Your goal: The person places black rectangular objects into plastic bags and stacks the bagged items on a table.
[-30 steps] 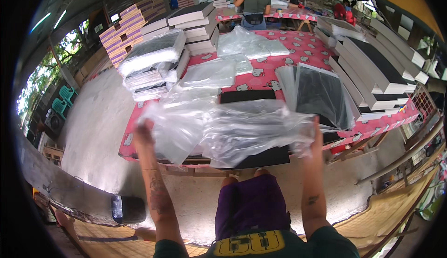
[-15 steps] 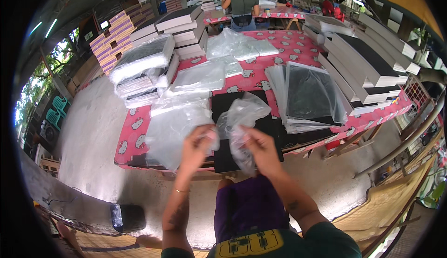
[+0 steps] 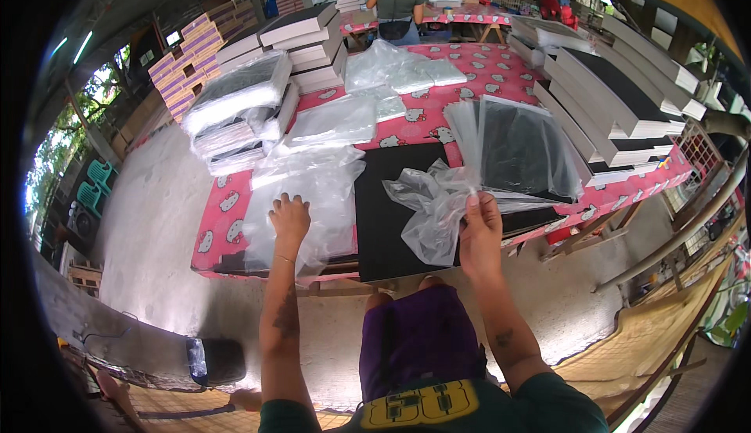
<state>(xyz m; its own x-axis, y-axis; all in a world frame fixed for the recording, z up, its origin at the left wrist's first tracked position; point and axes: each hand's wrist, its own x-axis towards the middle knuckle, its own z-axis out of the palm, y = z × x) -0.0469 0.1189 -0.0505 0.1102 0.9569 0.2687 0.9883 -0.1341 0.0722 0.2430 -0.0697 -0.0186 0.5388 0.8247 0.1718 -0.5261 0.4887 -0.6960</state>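
My right hand [image 3: 479, 226] pinches the edge of a crumpled clear plastic bag [image 3: 432, 206]. The bag hangs loosely over a black rectangular sheet [image 3: 379, 237] at the table's near edge. My left hand [image 3: 290, 217] rests over a spread of clear plastic bags [image 3: 325, 190] on the left, its fingers apart and slightly bent; whether it presses on the plastic is hard to make out. Just right of the black sheet lies a stack of plastic-wrapped black sheets [image 3: 524, 147], close beyond my right hand.
The table wears a pink patterned cover [image 3: 422, 124]. Thick black-topped stacks [image 3: 610, 104] line its right side, and more stacks [image 3: 309, 46] stand back left near wrapped bundles [image 3: 238, 100]. Flat plastic bags [image 3: 332, 124] lie mid-table. A person [image 3: 397, 7] stands beyond the far end.
My left hand has let go of the crumpled bag and moved left onto the spread plastic. My right hand has carried the bag to the right, baring more of the black sheet.
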